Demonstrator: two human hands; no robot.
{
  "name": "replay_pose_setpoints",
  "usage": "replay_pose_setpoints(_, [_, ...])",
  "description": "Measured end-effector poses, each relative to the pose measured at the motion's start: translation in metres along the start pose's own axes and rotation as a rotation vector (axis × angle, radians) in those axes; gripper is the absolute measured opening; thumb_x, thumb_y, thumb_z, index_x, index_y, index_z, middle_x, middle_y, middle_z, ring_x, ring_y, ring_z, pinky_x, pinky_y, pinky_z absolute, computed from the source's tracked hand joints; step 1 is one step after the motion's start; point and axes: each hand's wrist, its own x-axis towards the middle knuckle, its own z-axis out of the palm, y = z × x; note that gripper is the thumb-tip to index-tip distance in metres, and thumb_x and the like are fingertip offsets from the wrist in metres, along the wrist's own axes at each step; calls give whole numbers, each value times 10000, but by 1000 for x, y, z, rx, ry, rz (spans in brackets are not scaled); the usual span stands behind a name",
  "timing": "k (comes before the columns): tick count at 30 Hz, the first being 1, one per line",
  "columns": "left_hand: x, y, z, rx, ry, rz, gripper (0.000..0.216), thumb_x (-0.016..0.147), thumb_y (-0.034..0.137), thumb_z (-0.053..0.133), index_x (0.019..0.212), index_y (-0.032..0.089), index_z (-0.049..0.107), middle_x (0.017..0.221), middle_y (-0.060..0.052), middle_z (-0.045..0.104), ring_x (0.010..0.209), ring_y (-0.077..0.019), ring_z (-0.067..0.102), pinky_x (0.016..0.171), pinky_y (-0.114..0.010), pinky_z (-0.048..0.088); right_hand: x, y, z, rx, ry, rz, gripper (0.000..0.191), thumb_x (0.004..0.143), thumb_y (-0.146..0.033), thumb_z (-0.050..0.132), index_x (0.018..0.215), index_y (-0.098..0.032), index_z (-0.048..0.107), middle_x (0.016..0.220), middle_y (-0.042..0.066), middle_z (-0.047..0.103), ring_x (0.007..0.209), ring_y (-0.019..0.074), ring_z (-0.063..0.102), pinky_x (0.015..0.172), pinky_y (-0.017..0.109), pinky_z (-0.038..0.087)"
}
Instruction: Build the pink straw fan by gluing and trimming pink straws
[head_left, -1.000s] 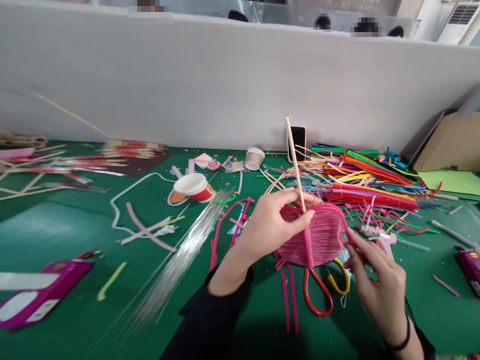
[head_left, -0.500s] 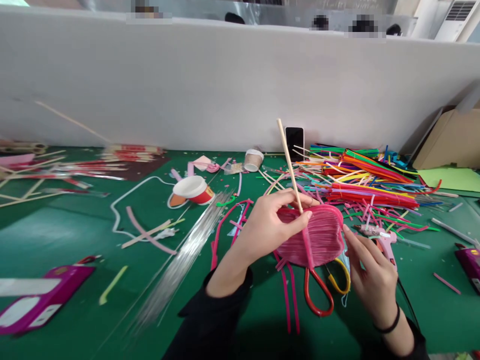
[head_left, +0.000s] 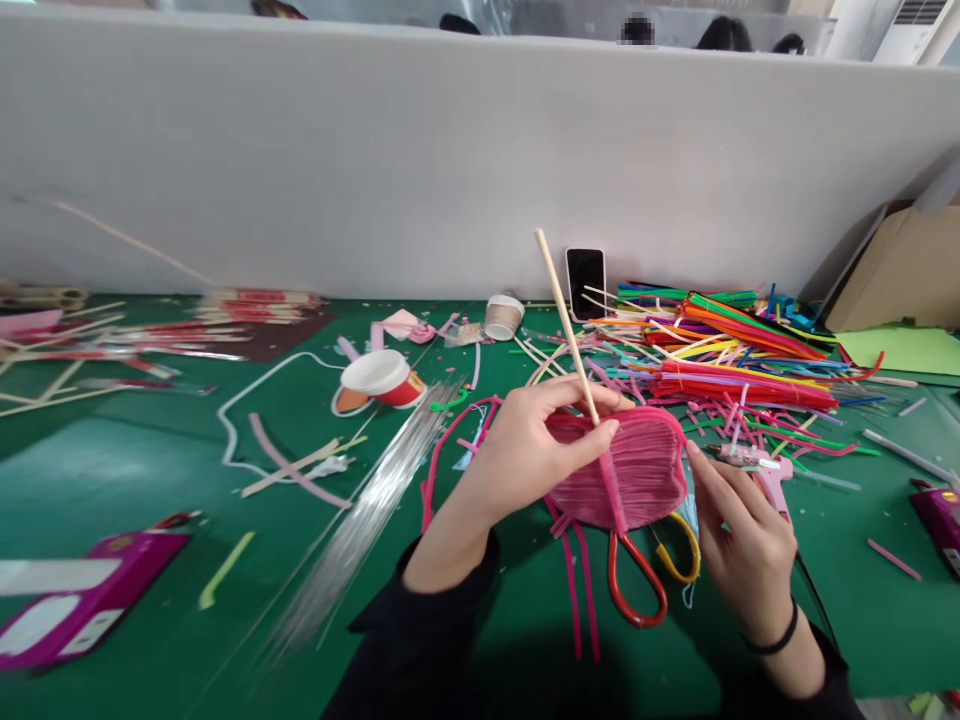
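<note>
A pink heart-like panel of pipe cleaners (head_left: 649,470) has a pale wooden stick (head_left: 561,295) along its middle, tilted up to the left. My left hand (head_left: 525,445) is closed on the panel and stick, thumb in front and fingers behind. At the panel's right edge, the fingertips of my right hand (head_left: 739,530) are pinched together and touch the rim; what lies between them is too small to make out. Under the panel lie scissors (head_left: 637,590) with red and yellow handles, blades hidden. Two pink pipe cleaners (head_left: 581,595) stretch out below it.
Right of my hands lie a pink glue gun (head_left: 765,470) and a heap of coloured pipe cleaners (head_left: 742,360). Leftward are thin clear rods (head_left: 375,520), a paper cup (head_left: 382,378) and a purple device (head_left: 90,590). A phone (head_left: 585,283) leans on the white partition (head_left: 465,170).
The stick's top has tipped slightly left, and the panel with my left hand has shifted a little left. My right hand stays at the panel's edge. The view has moved slightly.
</note>
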Motion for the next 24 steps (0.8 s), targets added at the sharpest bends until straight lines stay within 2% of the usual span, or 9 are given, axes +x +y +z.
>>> replay_pose_setpoints(6, [0, 8, -11, 45, -86, -1, 150, 772, 204, 648, 895, 218, 734, 884, 2, 758, 698, -130, 684, 688, -243, 574, 2, -4, 1, -2, -22, -33, 488, 930, -33, 518, 1384, -209, 549, 1048, 71, 725, 933, 127, 691, 821, 207, 530])
replay_pose_setpoints(9, [-1, 13, -15, 68, -103, 17, 133, 772, 210, 661, 881, 223, 735, 820, 21, 743, 664, -112, 663, 646, -212, 559, 2, -6, 1, 12, -28, -36, 513, 928, -26, 513, 1404, -214, 530, 1061, 73, 721, 949, 127, 692, 823, 207, 531])
replay_pose_setpoints(16, [-5, 12, -19, 44, -131, 22, 165, 788, 249, 674, 930, 238, 757, 923, 7, 776, 801, -148, 709, 771, -243, 574, 2, -7, 2, 28, -40, -25, 554, 937, -45, 513, 1450, -252, 477, 1074, 66, 719, 932, 125, 697, 818, 211, 542])
replay_pose_setpoints(24, [-4, 12, -13, -26, 4, -65, 201, 858, 344, 618, 924, 225, 767, 924, -27, 791, 796, -182, 745, 690, -237, 590, 3, -6, 3, 23, -40, -29, 605, 930, -54, 532, 1481, -282, 429, 1102, 59, 723, 963, 140, 704, 851, 230, 553])
